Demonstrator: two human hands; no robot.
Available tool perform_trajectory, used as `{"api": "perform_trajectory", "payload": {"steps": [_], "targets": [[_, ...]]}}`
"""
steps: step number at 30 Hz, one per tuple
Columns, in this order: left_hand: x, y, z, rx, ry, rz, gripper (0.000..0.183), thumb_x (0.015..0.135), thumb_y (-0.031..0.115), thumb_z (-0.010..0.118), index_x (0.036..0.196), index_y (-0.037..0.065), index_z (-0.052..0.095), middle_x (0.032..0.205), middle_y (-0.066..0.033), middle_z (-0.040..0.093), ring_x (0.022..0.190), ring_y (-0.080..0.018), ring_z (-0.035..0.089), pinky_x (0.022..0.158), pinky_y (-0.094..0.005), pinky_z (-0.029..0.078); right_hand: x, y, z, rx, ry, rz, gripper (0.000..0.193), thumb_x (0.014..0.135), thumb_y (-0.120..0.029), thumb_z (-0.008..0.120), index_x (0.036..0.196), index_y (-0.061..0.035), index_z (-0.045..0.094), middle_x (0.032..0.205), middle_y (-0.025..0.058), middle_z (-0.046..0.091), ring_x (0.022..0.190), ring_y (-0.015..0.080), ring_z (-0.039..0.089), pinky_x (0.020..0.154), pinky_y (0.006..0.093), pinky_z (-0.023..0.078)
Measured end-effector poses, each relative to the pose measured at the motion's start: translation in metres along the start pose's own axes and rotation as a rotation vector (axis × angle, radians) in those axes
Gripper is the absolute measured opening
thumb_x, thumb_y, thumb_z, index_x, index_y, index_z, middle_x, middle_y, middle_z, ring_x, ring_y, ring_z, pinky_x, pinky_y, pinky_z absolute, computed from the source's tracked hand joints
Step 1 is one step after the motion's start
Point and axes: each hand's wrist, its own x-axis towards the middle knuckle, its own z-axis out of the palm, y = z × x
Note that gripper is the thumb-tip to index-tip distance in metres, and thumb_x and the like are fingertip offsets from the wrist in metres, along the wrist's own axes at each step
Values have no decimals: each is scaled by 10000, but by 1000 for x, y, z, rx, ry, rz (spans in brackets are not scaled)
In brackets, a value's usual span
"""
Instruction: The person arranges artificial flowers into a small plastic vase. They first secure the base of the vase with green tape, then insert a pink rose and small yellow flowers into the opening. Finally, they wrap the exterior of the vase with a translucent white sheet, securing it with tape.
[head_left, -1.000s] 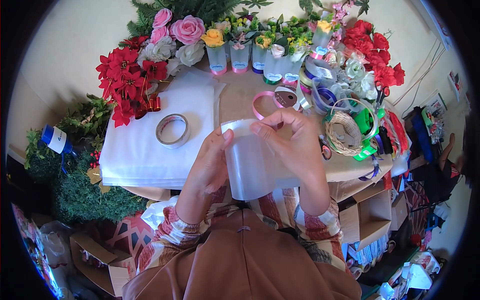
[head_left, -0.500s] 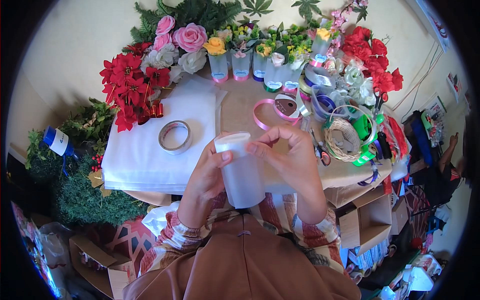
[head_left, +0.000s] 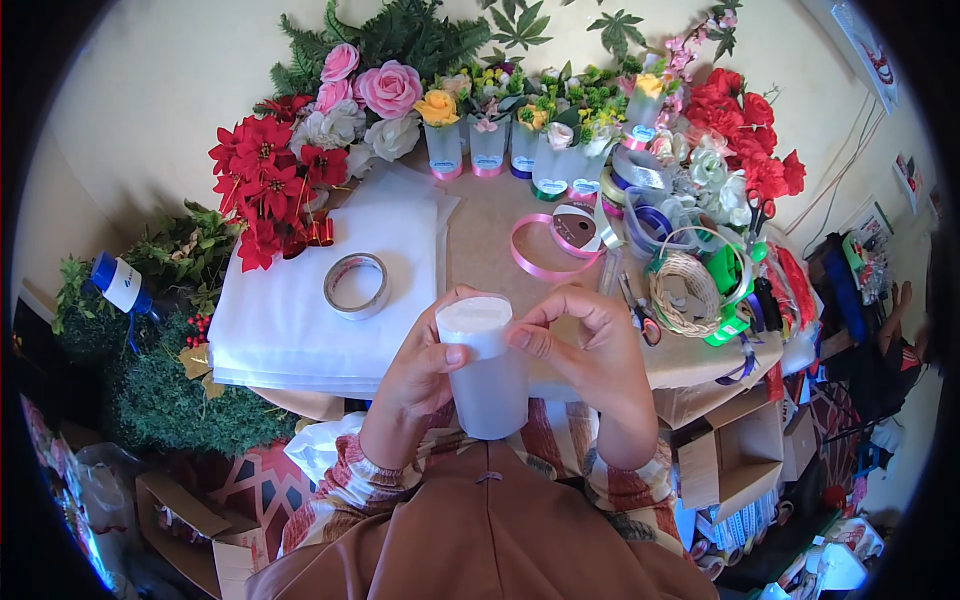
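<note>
A translucent whitish sheet, rolled into a tube [head_left: 489,395], stands in front of me just past the table's near edge. Its upper end wraps round a white disc-like block [head_left: 474,316], perhaps foam, whose flat top faces up. My left hand [head_left: 424,348] is closed round the tube's left side, thumb in front near the block. With thumb and forefinger together, my right hand [head_left: 575,335] pinches the sheet's edge at the upper right of the tube. Left of my hands, a roll of tape [head_left: 356,286] lies on a stack of translucent sheets [head_left: 285,335].
Small flower pots [head_left: 487,146] line the table's back between red poinsettias [head_left: 262,165] and red flowers [head_left: 740,120]. Pink ribbon [head_left: 540,262], scissors [head_left: 645,322] and a wicker basket [head_left: 686,292] lie to the right. An open cardboard box [head_left: 735,455] stands below the table's right side.
The tube sits slightly lower in the picture and is tipped so more of the block's top shows. Both hands keep their hold; the whole view has shifted a little.
</note>
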Motion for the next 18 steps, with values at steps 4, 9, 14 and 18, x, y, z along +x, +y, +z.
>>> {"api": "perform_trajectory", "payload": {"steps": [4,9,14,18], "targets": [[-1,1,1,47,-20,-6,665,643,317,781,1147,4,482,1073,-91,579,969,-164,572,851,-295,451,-2,-4,-1,20,-7,23,194,699,-192,765,728,-41,646,719,14,625,703,84,529,669,237,404],[-3,2,-2,84,-46,-17,758,641,376,778,1202,-31,471,1104,-100,579,1010,-173,565,878,-304,441,-3,-1,-1,69,-52,63,257,679,-206,786,788,-43,620,751,5,603,725,73,524,686,226,403],[-4,1,-5,102,-70,-54,789,638,412,771,1207,-47,473,1116,-95,575,1007,-170,564,883,-294,432,-1,2,-1,97,-91,17,384,666,-233,798,928,-30,604,894,31,605,848,91,536,785,237,400],[-5,2,-3,62,-79,-64,751,645,401,768,1184,-47,499,1129,-92,571,1005,-163,564,884,-288,428,0,-1,-1,114,-149,64,487,675,-266,789,1037,-3,596,990,58,609,975,116,534,871,259,388]]}}
